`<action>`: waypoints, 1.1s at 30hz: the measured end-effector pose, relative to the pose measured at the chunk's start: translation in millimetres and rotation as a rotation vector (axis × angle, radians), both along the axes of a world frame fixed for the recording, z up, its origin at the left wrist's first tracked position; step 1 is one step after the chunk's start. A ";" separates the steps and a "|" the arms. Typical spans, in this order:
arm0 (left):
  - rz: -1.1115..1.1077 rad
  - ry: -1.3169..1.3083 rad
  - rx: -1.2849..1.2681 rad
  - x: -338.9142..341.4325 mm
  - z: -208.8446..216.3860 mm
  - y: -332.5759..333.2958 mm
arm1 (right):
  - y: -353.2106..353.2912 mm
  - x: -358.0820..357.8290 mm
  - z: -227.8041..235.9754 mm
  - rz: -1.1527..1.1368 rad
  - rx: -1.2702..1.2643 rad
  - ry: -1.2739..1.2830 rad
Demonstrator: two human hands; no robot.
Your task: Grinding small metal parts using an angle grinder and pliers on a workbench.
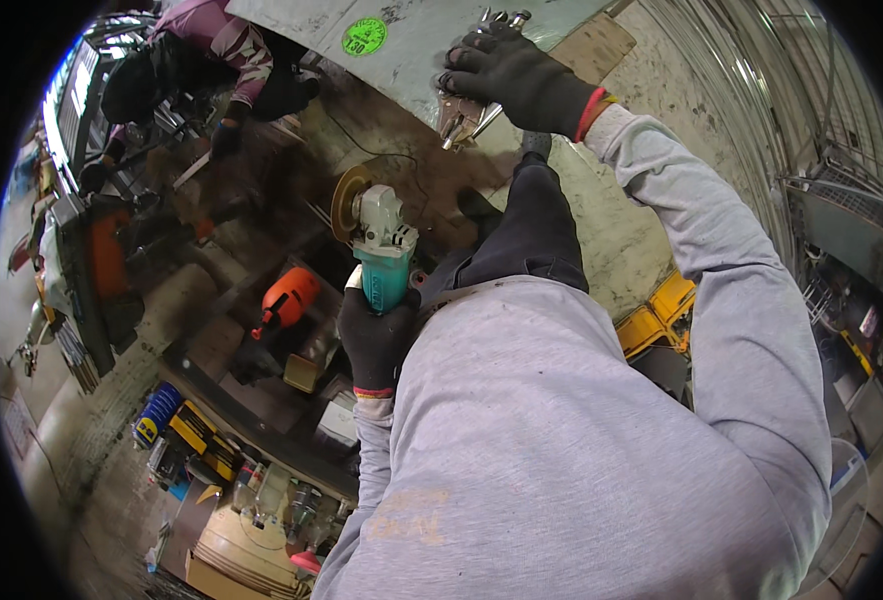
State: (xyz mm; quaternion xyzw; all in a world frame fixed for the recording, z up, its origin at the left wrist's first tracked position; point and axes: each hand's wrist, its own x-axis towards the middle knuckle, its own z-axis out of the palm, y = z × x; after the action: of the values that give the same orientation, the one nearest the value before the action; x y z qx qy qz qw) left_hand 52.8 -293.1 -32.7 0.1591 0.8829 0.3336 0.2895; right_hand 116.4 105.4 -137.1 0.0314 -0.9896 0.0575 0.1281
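My left hand [373, 345], in a black glove, is closed around the teal body of an angle grinder [385, 268]. The grinder stands upright beside my waist, its brown disc [349, 203] facing left. My right hand [496, 75], also gloved, reaches far forward to the edge of a grey metal sheet [401, 75] with a round green sticker. Its fingers curl over shiny metal hardware [461, 125] of rods and small plates. The palm hides most of this hardware, so its exact kind does not show.
At the upper left a co-worker [226, 50] in a pink top bends over, gloved hands low. An orange and black tool [286, 297] lies left of my grinder. Below are a blue spray can [156, 412] and a crowded bench. Yellow case [656, 312] and long metal bars [751, 90] stand right.
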 end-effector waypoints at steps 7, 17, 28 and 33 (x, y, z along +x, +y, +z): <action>0.006 -0.004 0.056 -5.6 -5.5 -8.3 | -16.2 6.6 -1.4 -0.056 0.271 -0.025; -0.089 0.098 0.036 -10.0 5.9 -14.6 | -28.8 -2.7 17.4 -0.134 0.024 -0.173; -0.366 0.199 0.028 3.0 -2.2 -1.7 | -25.5 -0.9 -8.3 -0.163 -0.130 0.003; -0.338 0.136 0.023 14.7 -0.6 7.5 | -26.0 -1.9 -7.3 -0.159 -0.129 0.028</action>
State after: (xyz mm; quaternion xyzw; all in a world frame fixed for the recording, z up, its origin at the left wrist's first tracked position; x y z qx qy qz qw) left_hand 67.5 -285.5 -33.2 0.3310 0.8572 0.2788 0.2792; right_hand 114.5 79.3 -144.4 -0.0547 -0.9813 0.1101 0.1480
